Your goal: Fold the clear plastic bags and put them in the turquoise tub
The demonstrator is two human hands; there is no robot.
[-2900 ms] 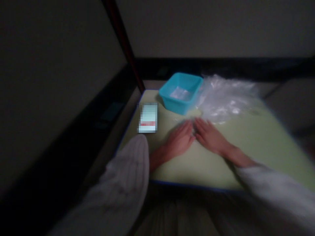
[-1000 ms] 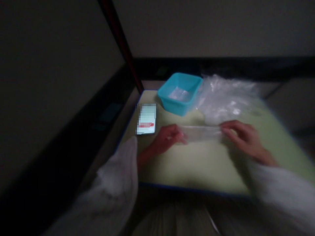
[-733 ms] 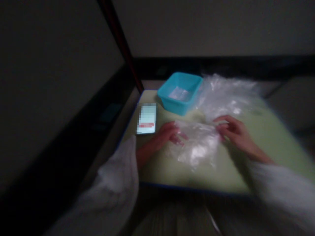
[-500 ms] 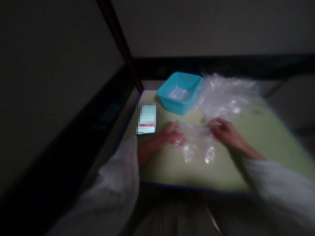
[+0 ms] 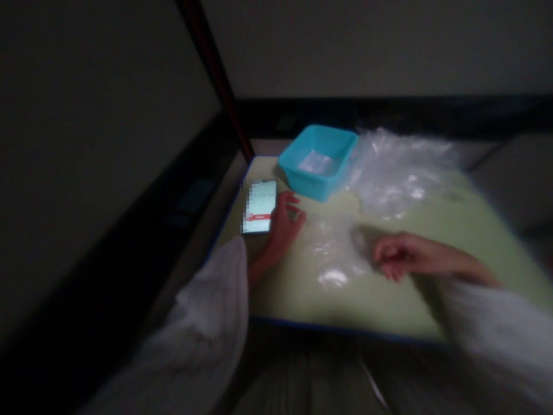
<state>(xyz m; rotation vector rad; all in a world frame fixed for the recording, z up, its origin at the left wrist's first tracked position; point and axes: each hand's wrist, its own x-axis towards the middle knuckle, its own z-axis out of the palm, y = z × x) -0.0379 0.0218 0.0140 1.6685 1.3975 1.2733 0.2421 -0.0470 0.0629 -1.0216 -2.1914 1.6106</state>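
A clear plastic bag (image 5: 334, 253) lies on the pale yellow tabletop (image 5: 302, 300) between my two hands. My left hand (image 5: 285, 222) is off the bag, its fingers spread and curved, with nothing in them; it is beside the lit phone (image 5: 261, 204). On the other side, my right hand (image 5: 400, 253) hovers just right of the bag with its fingers curled in. Blur keeps me from seeing whether anything is between those fingers.
A turquoise plastic basin (image 5: 313, 184) stands at the back of the table, with clear plastic (image 5: 317, 162) inside. To its right spreads a large heap of clear plastic bags (image 5: 401, 173). A dark red post (image 5: 216, 75) rises behind the table's back left corner.
Both hands have let go of the plastic bag, which now lies on the table. My left hand moved up and left toward the phone; my right hand moved toward me and slightly right.
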